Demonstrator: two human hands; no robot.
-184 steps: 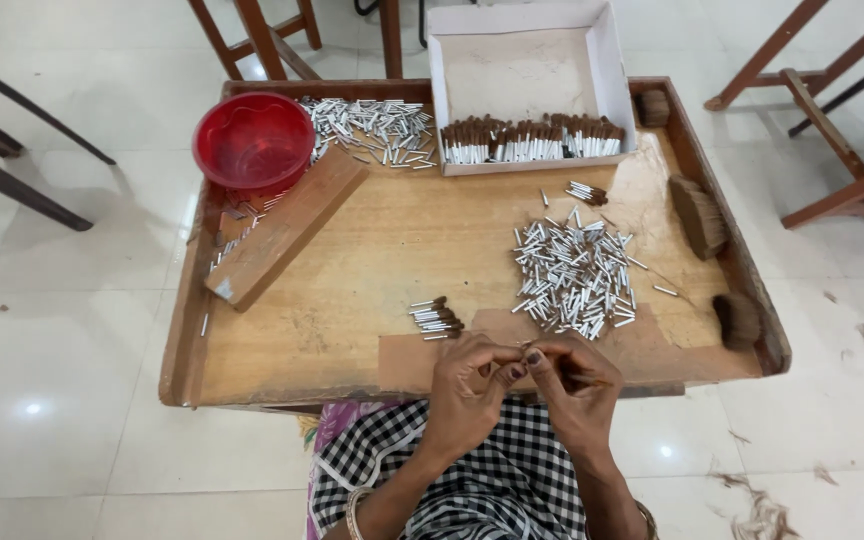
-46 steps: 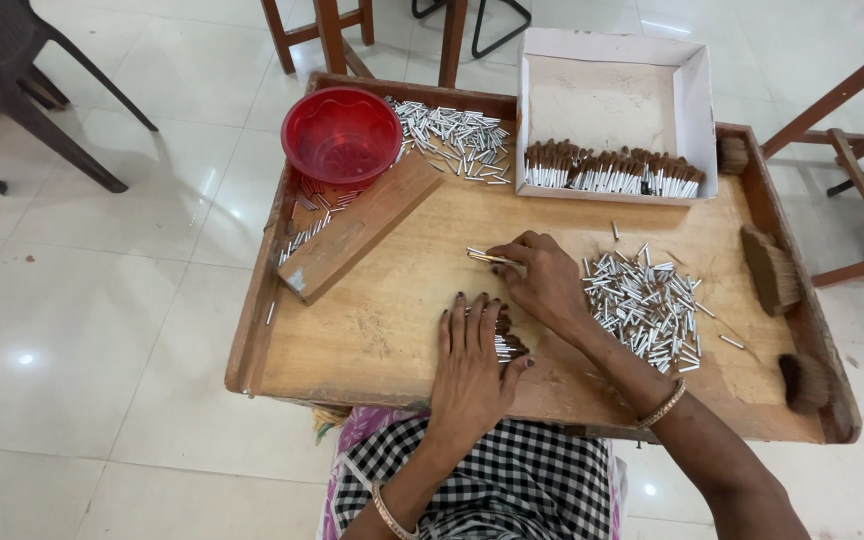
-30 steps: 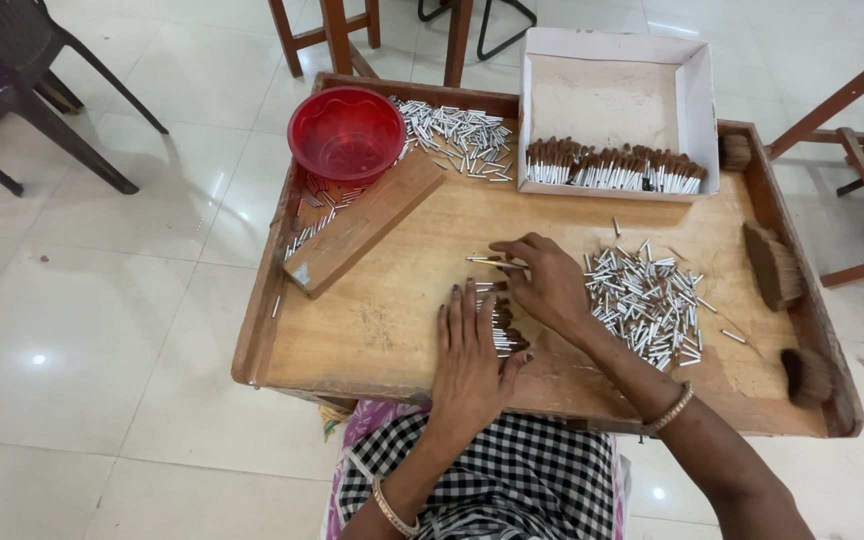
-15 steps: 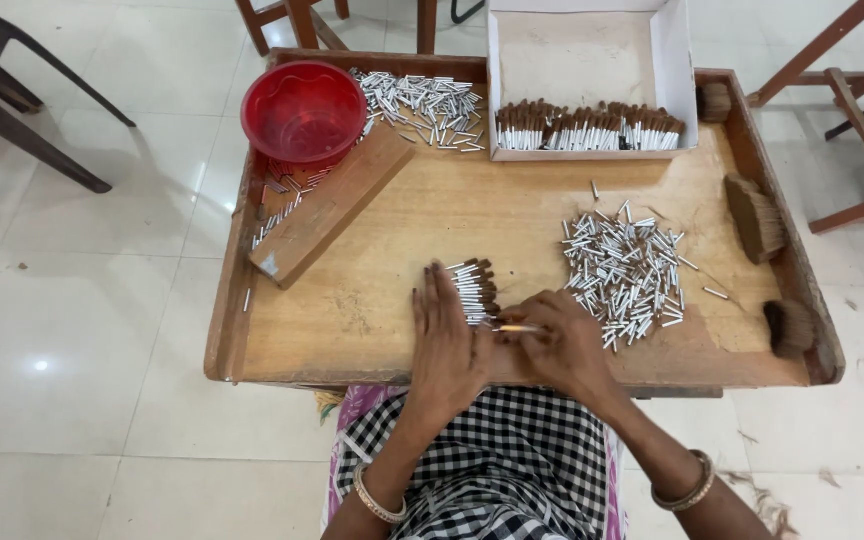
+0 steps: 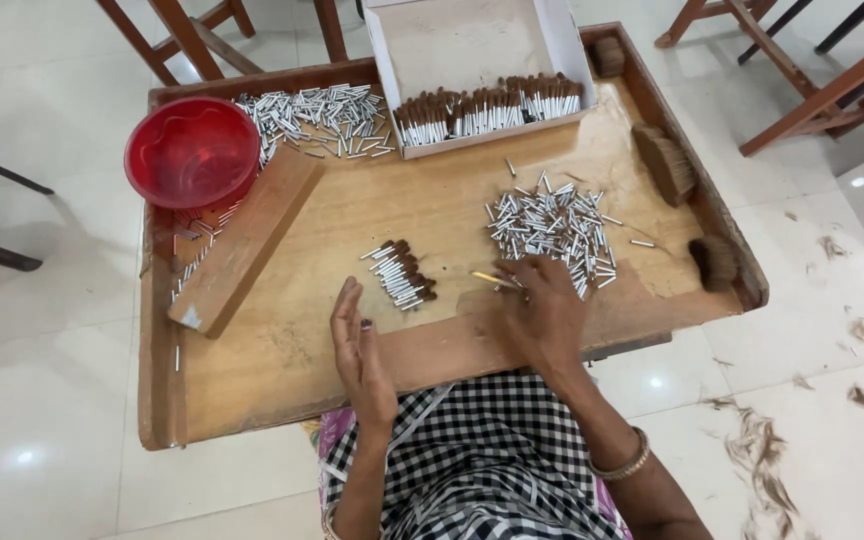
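Note:
My left hand point(image 5: 360, 343) lies open on edge on the wooden tray table point(image 5: 282, 350), fingers straight, just below a small bundle of brown-tipped sticks point(image 5: 402, 274). My right hand point(image 5: 543, 310) rests at the near edge of a loose pile of short silver tubes point(image 5: 550, 222) and pinches a thin yellowish stick point(image 5: 490, 279) that points left. Its fingers are blurred.
A red bowl point(image 5: 191, 152) sits at the back left beside a wooden block point(image 5: 247, 238) and a second heap of silver tubes point(image 5: 314, 113). A white box point(image 5: 472, 50) holds a row of finished sticks. Brown fibre tufts point(image 5: 664, 163) lie at the right rim. Wooden chairs surround the table.
The right hand went out to the silver pile, came back to the front edge, and now reaches toward the pile again. The left hand has lifted off the small bundle and opened.

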